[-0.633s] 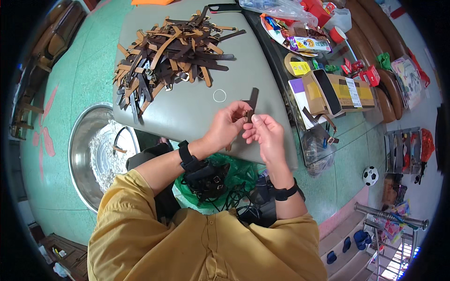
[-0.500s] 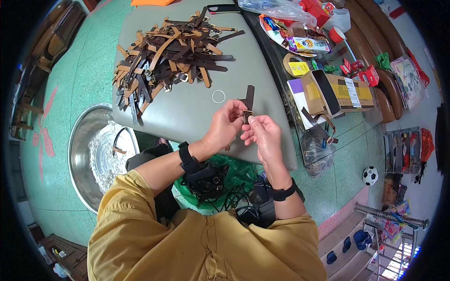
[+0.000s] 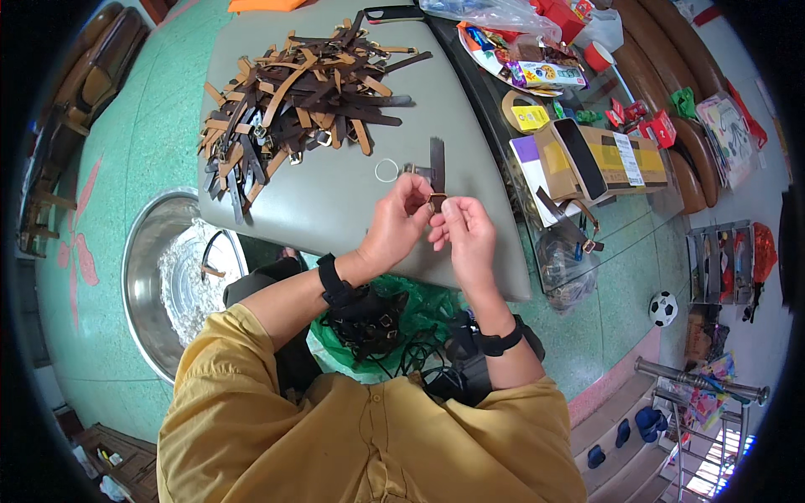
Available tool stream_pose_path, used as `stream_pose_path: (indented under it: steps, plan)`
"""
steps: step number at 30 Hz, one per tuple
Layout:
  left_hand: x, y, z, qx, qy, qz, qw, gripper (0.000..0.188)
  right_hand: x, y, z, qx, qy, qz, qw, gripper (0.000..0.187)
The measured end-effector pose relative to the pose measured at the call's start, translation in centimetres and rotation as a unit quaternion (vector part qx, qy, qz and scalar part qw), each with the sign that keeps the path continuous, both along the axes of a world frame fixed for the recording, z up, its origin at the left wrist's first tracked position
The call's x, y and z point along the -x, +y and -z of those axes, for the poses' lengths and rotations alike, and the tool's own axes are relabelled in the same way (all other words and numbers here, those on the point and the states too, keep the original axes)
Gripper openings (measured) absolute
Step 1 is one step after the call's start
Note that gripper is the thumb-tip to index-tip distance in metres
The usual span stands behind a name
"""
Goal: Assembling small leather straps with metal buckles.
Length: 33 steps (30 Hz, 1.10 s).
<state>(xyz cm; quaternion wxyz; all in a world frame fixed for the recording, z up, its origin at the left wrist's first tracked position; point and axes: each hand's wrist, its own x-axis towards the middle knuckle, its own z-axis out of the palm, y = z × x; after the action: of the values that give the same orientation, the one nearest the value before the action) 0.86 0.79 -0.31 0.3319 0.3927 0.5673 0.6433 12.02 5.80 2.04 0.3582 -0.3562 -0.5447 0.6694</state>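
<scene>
Over the near right part of the grey padded tabletop [image 3: 335, 201], both my hands are closed on one dark brown leather strap [image 3: 437, 159] with a small gold-coloured buckle. My left hand [image 3: 397, 220] pinches it at the buckle from the left. From the other side, my right hand [image 3: 466, 233] grips by thumb and fingers just below the buckle. The strap's long end points away from me; its lower end is hidden by my fingers. Just left of the strap lies a thin white ring [image 3: 386, 170]. A heap of brown and tan buckled straps [image 3: 310, 101] covers the far left.
A metal basin [image 3: 138, 289] with white material and a strap stands on the left floor. Below the table edge, a green bag [image 3: 428, 310] sits around dark buckled straps [image 3: 369, 323]. Right, a side table carries a cardboard box [image 3: 620, 159], a phone [image 3: 579, 159] and snack packs [image 3: 549, 77].
The strap has turned slightly and its far end sits a little further left. More of a buckle piece shows beside my left fingertips. Both hands keep their grip.
</scene>
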Motion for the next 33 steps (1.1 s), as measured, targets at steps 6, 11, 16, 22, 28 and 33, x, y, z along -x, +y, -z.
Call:
stream_pose_path:
  steps: [6,11,16,22,28,33]
  plan:
    - [-0.2,-0.3,-1.0,0.016,-0.006,0.055,0.998,0.016,-0.7,0.7,-0.1,0.027,-0.046,-0.026,0.998,0.019]
    - [0.4,-0.4,-0.9,0.013,0.037,0.075,0.996,0.016,-1.3,2.1,0.2,-0.173,-0.138,-0.009,0.975,0.028]
    - [0.8,-0.3,-1.2,-0.011,0.138,0.079,0.987,0.017,-1.6,2.6,0.3,-0.121,-0.111,-0.050,0.985,0.028]
    - [0.6,-0.5,-1.8,0.011,0.178,0.112,0.978,0.021,-2.3,2.6,-0.4,-0.210,-0.150,0.025,0.966,0.024]
    - [0.4,-1.4,-2.5,-0.057,0.268,0.135,0.952,0.020,-3.8,3.5,-1.4,-0.124,-0.166,-0.133,0.969,0.018]
    - [-1.4,-3.3,-5.5,-0.085,0.324,0.110,0.936,0.019,-5.1,1.3,-1.8,-0.065,-0.044,-0.025,0.997,0.012]
